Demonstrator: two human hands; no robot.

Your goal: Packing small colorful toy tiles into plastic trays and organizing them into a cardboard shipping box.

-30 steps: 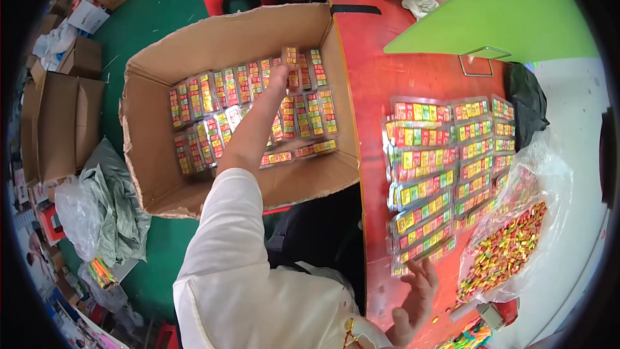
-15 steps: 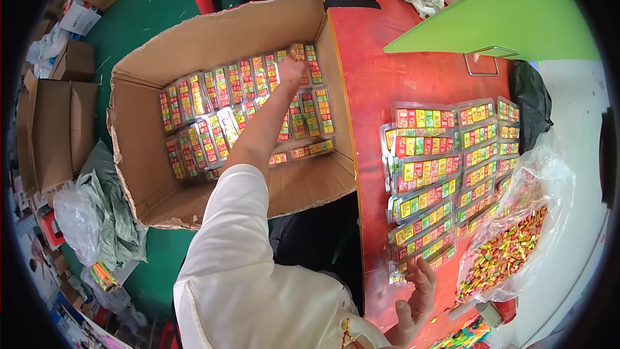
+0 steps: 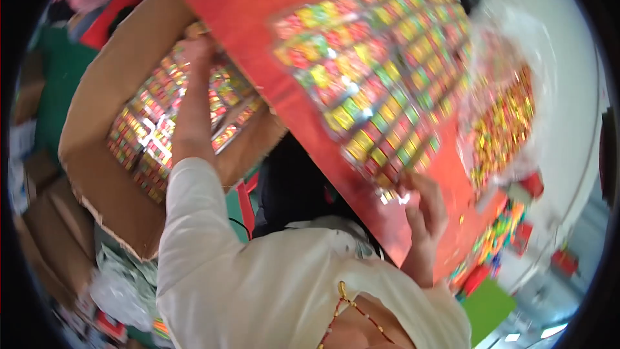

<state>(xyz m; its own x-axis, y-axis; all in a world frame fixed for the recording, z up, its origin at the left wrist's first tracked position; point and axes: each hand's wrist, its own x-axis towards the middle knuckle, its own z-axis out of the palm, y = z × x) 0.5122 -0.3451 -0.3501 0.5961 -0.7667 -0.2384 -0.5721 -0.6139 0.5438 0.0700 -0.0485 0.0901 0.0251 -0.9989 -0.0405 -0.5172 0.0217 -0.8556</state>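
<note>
Cardboard box (image 3: 106, 71) under left hand (image 3: 199, 48), grip too blurred to tell — right hand (image 3: 427, 207), fingers apart, best touches packs (image 3: 342, 117) gently.

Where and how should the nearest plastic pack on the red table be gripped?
Likely pinch the plastic pack by its near edge, coming from the person's side: that edge faces bare red table, while neighbouring packs crowd its far side. The right hand is nearby; blur hides contact.
</note>
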